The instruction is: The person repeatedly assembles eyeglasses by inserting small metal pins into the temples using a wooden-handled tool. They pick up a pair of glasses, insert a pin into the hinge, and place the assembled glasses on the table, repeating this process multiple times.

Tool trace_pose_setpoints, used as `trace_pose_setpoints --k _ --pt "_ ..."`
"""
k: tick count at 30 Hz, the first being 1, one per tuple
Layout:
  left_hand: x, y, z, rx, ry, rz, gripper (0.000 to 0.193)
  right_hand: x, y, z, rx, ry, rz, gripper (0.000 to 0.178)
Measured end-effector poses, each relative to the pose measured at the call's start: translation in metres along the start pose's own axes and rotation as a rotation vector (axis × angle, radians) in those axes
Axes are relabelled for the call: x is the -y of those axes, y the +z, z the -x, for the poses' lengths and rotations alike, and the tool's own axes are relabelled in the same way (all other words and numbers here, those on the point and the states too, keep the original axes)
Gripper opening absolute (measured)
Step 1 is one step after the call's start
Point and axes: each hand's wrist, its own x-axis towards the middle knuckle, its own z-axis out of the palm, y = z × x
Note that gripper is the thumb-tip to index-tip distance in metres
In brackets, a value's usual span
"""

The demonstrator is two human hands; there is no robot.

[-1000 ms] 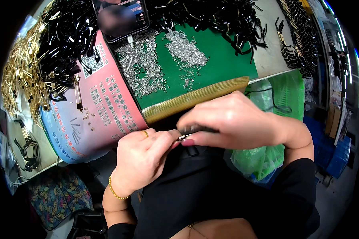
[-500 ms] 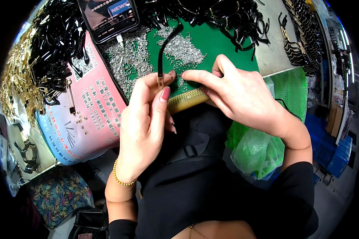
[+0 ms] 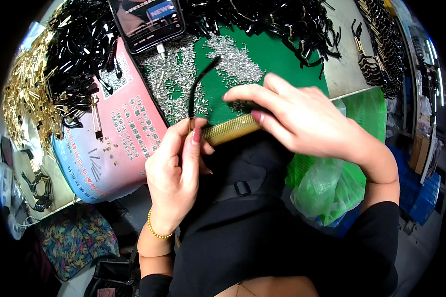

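In my closed left hand (image 3: 176, 163), pinched between thumb and forefinger, is a spectacle temple (image 3: 197, 86), its curved black tip pointing up and away. Its lower end is hidden by the fingers. A yellow tubular tool with a crosshatched grip (image 3: 233, 128) spans the gap between my hands. The tool's left end reaches my left fingers, and its right end goes under my right hand (image 3: 292, 116), which is curled round it. My right thumb rests by that end, while the forefinger extends over small silver screw-like pieces (image 3: 235, 62) on the green mat (image 3: 285, 54).
A phone (image 3: 148, 29) with a cable lies at the back left. Black temples (image 3: 282, 22) are heaped behind, gold ones (image 3: 27, 89) at far left. A pink printed sheet (image 3: 129, 119) lies left of more silver pieces (image 3: 171, 74). Green plastic bags (image 3: 327, 183) hang at right.
My left hand has come nearer with the temple, whose tip has lowered. My right thumb now shows beside the tool, and the right forefinger is less bent. The view has shifted slightly.
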Motion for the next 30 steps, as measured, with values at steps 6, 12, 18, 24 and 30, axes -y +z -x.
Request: trace_pose_setpoints --k 6,12,18,24,30 --pt "0.004 0.002 -0.001 -0.023 0.047 -0.059 0.022 0.035 -0.017 -0.014 0.397 0.442 -1.019 0.048" --pt "0.015 0.007 -0.003 -0.109 0.244 -0.285 0.023 0.031 -0.015 -0.016 0.398 0.444 -1.063 0.051" --pt "0.031 0.009 -0.011 -0.234 0.784 -0.753 0.031 0.027 -0.021 -0.012 0.484 0.575 -1.366 0.051" --pt "0.013 -0.007 -0.005 -0.179 0.686 -0.750 0.035 0.038 0.009 -0.003 0.039 0.034 -0.307 0.044" --pt "0.020 -0.088 -0.016 -0.710 0.394 -0.473 0.019 0.065 0.012 -0.093 -0.155 -0.249 0.061 0.021"
